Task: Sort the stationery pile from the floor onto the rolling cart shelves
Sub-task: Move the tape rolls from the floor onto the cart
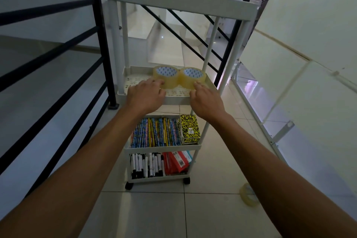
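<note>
Though side by side, clear tape rolls (178,78)

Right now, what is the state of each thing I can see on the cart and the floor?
Left tape roll: flat on second shelf, left hand fingers touching it.
Right tape roll: flat, against the first, right hand touching it.
Pencils: lying in rows, third shelf.
Yellow notebook: beside the pencils.
Markers: bottom shelf.
Third tape roll: on the floor.

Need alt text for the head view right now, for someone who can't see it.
Both hands, left hand and right hand, touch two clear tape rolls standing side by side on a white rolling cart. Lower shelves hold pencils, a notebook and markers.
</note>
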